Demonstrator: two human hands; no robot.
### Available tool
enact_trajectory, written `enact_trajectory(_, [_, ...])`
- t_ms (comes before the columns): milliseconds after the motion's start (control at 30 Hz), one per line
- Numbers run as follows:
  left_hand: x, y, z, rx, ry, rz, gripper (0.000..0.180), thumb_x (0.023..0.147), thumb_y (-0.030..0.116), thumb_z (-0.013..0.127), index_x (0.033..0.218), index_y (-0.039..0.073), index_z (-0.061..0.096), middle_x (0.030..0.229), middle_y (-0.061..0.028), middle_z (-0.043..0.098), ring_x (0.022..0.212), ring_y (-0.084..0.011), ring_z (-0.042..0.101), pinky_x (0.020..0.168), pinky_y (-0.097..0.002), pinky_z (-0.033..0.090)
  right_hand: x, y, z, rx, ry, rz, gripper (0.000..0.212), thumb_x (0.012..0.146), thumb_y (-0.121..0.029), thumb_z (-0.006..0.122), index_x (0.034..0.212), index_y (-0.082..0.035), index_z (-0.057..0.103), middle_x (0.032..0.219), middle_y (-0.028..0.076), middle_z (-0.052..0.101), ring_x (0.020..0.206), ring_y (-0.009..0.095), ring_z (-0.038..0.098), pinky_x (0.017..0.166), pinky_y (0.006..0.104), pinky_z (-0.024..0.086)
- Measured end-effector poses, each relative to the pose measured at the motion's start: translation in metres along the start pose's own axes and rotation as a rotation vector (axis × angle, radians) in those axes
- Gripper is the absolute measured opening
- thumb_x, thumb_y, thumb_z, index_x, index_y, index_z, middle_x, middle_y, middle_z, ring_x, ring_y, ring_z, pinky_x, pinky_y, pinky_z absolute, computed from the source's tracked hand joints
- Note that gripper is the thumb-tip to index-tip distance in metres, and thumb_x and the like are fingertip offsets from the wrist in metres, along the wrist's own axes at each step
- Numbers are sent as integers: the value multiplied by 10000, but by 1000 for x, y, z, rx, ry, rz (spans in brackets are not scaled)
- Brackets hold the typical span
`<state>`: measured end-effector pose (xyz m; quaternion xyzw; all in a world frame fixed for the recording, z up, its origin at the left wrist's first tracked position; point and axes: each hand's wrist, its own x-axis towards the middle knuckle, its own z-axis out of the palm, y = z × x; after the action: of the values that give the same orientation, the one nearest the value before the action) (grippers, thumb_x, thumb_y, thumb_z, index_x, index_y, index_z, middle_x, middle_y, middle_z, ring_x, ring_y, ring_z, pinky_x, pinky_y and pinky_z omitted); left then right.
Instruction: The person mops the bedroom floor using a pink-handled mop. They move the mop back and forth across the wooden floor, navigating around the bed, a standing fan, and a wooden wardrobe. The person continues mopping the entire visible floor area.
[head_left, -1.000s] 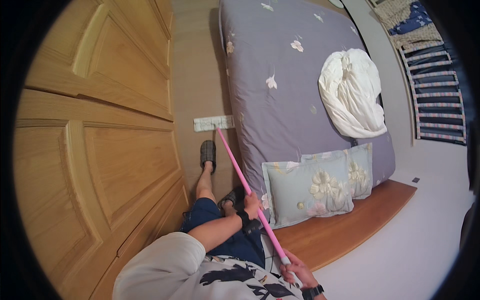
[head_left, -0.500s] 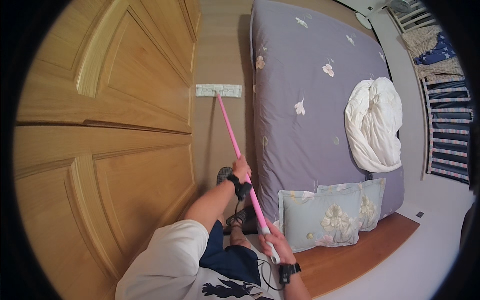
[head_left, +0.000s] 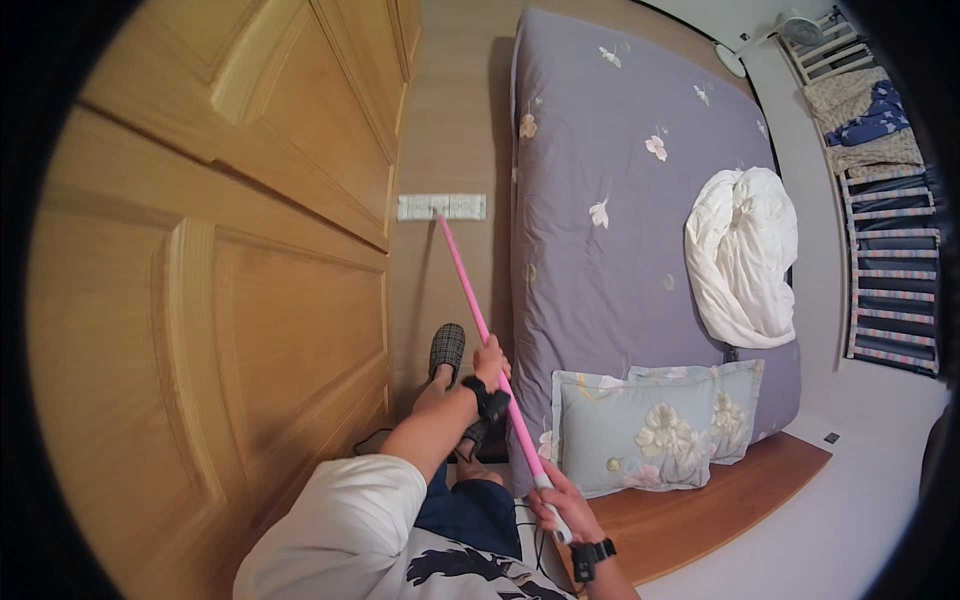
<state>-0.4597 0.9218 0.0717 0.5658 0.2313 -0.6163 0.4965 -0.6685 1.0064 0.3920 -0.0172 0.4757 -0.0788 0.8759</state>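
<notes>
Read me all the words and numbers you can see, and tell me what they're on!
There are none I can read.
Pink mop pole: no readable letters.
Purple sheet and front pillow: flowers, not words.
Black right-wrist device: any marks are too small to read.

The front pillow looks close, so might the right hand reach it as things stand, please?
Probably yes, if it lets go: the right hand is near the front pillow with nothing visible between them, but it grips the mop handle.
</notes>
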Motion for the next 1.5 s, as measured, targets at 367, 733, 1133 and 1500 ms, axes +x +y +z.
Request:
enact_trajectory(367, [-123,-263,-89,-163,12,-214,472,1043,475,449,740,116,482,564,-98,505,406,-293,529,392,-480,476,-208,84,-78,-14,65,121,756,960,-8,574,1636,-196,293,873,64,565,557,106,469,482,241,394])
enact_trajectory(733, [-123,-190,-35,227,-8,-248,423,1046,418,482,774,95,475,572,-115,510,465,-314,568,431,-504,494,-188,69,-36,147,169,-1,750,954,11,571,1628,-188,309,861,94,576,541,107,460,497,248,405])
enact_trajectory(1133, [63,96,126,455,-137,57,410,1038,402,463,756,105,458,544,-62,444,420,-243,504,400,-414,446,55,-89,40,111,106,-224,721,976,-7,539,1630,-186,291,895,88,582,567,104,484,449,228,392])
enact_trajectory(1500, [-22,-51,62,556,-83,-81,500,1046,542,444,821,97,475,520,-99,473,397,-275,530,377,-453,452,-54,2,-16,218,90,-104,804,947,21,548,1651,-193,223,810,49,548,555,102,474,490,259,433])
